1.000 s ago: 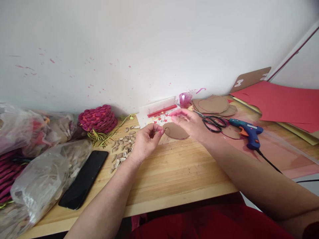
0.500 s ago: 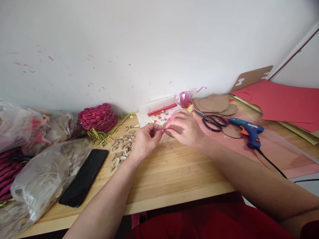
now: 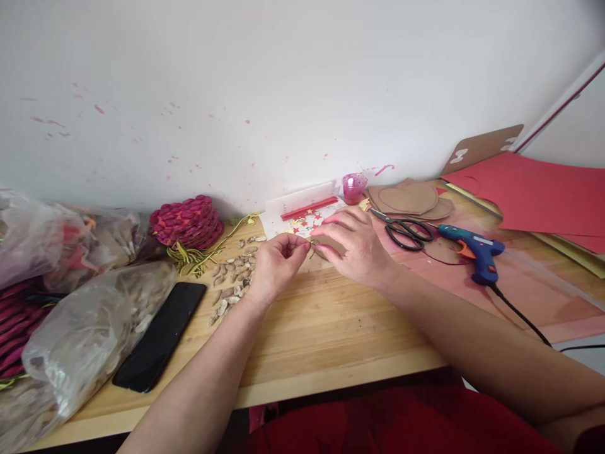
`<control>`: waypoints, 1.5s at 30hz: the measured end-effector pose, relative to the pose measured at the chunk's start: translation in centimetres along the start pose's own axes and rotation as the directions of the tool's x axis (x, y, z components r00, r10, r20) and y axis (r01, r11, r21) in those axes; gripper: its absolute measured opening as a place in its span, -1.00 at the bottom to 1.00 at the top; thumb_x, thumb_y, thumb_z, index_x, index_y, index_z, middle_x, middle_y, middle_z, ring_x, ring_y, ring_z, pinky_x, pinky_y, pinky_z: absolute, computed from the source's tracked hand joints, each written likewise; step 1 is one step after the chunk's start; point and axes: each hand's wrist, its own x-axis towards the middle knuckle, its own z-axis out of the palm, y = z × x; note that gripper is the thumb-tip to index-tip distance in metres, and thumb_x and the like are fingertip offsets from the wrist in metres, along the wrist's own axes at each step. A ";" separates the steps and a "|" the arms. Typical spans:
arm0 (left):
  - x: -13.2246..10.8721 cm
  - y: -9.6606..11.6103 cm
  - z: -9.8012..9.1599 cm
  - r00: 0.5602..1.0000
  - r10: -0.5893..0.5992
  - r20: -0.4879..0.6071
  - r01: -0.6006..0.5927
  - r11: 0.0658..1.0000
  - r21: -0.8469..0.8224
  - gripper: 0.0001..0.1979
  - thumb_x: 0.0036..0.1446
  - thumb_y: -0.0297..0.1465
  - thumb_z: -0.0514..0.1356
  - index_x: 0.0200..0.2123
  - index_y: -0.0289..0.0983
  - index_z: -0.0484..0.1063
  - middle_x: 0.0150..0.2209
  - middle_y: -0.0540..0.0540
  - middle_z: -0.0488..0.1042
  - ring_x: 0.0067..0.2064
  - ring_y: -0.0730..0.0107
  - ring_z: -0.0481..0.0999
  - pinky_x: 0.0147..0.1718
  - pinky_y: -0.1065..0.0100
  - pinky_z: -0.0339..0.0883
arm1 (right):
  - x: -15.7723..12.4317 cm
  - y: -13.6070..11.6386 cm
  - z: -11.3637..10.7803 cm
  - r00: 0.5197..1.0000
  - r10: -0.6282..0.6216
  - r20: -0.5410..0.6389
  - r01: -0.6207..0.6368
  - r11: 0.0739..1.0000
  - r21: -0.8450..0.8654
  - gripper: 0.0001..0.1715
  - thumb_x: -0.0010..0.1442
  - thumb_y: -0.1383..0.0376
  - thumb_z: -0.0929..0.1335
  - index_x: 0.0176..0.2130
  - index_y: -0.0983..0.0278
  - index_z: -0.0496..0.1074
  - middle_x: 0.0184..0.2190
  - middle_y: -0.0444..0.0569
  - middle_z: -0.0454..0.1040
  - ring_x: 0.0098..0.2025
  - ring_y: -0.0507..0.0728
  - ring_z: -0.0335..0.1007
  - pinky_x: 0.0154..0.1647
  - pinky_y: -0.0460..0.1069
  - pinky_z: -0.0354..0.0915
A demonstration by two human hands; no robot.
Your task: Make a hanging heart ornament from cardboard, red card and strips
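Over the middle of the table, my left hand point(image 3: 278, 265) pinches a thin yellowish-dark cord point(image 3: 311, 244) between thumb and forefinger. Its short ends stick out past the fingertips; the rest is hidden in the hand. Just right of it is my right hand point(image 3: 357, 246), thumb and fingers apart, fingertips close to the cord. A piece of brown cardboard point(image 3: 326, 248) shows partly beneath the right hand. Behind the hands, small red and gold stars point(image 3: 302, 224) lie scattered on white paper point(image 3: 273, 224). Several peanut shells point(image 3: 231, 274) lie left of my left hand.
At left are a black phone point(image 3: 161, 337), a plastic bag of shells point(image 3: 94, 328) and a stack of magenta shell-covered pieces point(image 3: 186, 221) with yellow-green cords. At right lie black scissors point(image 3: 409, 232), a blue glue gun point(image 3: 477, 249), cardboard hearts point(image 3: 406, 197) and red sheets point(image 3: 553, 195). A pink-stained cup point(image 3: 354, 187) stands behind.
My right thumb and forefinger have parted and drawn slightly away from my left fingertips, leaving the cord ends visible. My left hand keeps its pinch. The view has shifted slightly.
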 end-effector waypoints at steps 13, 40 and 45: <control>0.0 0.1 -0.1 0.999 -0.030 -0.015 0.029 0.999 -0.030 -0.72 0.06 -0.18 0.36 -0.37 -0.30 0.55 -0.51 0.00 0.46 -0.53 0.53 0.28 -0.57 0.45 0.11 | -0.4 -0.5 0.8 0.964 0.256 0.064 -0.263 0.952 0.157 -0.93 0.16 0.27 0.49 -0.29 0.20 0.58 -0.45 -0.07 0.58 -0.30 0.18 0.45 -0.16 0.10 0.27; -0.5 -0.4 0.1 0.970 0.234 0.066 -0.242 0.896 0.373 -0.90 0.14 -0.41 0.24 -0.34 -0.25 0.58 -0.44 -0.03 0.59 -0.47 0.45 0.41 -0.48 0.42 0.21 | -0.3 -0.9 1.2 0.925 0.283 0.254 -0.377 0.772 0.512 -0.85 0.30 0.32 0.33 -0.35 0.19 0.39 -0.48 -0.14 0.52 -0.44 0.07 0.48 -0.36 -0.03 0.35; -0.5 -0.4 0.2 0.977 0.204 0.065 -0.214 0.916 0.339 -0.89 0.15 -0.38 0.26 -0.34 -0.26 0.60 -0.50 0.01 0.53 -0.51 0.48 0.34 -0.49 0.43 0.17 | 0.0 -1.0 1.2 0.857 0.397 0.328 -0.515 0.633 0.578 -0.85 0.28 0.29 0.35 -0.37 0.19 0.38 -0.55 -0.19 0.43 -0.57 0.03 0.40 -0.50 -0.05 0.31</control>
